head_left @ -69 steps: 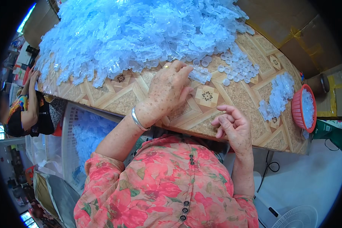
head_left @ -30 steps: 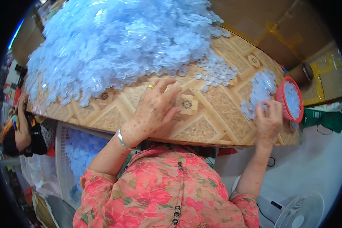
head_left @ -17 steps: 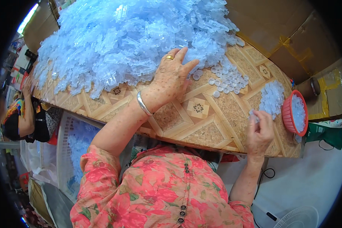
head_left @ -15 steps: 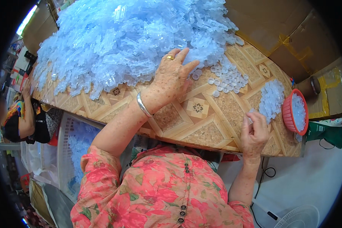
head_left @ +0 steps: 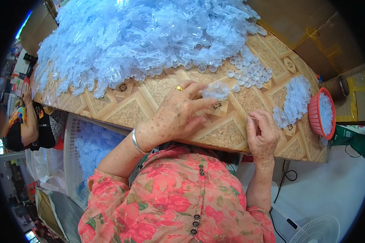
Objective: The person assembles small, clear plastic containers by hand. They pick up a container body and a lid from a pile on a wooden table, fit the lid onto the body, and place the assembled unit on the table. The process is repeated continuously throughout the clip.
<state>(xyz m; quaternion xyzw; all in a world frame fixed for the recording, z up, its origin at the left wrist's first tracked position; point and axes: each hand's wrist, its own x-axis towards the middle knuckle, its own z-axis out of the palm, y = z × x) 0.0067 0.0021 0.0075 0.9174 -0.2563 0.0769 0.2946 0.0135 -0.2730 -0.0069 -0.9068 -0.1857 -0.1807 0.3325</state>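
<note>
A large heap of clear bluish plastic pieces covers the far part of the table. My left hand, wearing a ring and a bangle, is over the near middle of the tabletop with its fingers apart. At its fingertips lies a small cluster of clear plastic pieces. My right hand is closed by the near edge, thumb against curled fingers; whatever it may hold is hidden. Small round clear caps lie loose beyond it. To its right sits a smaller pile of clear flat pieces.
A red plastic basket with clear pieces stands at the table's right edge. Cardboard rises behind the table. A white crate of clear pieces sits below left. Another person's arm shows far left. A fan is lower right.
My left hand has come back from the heap toward me, and a cluster of clear pieces now lies at its fingertips. My right hand has shifted slightly left, away from the smaller pile.
</note>
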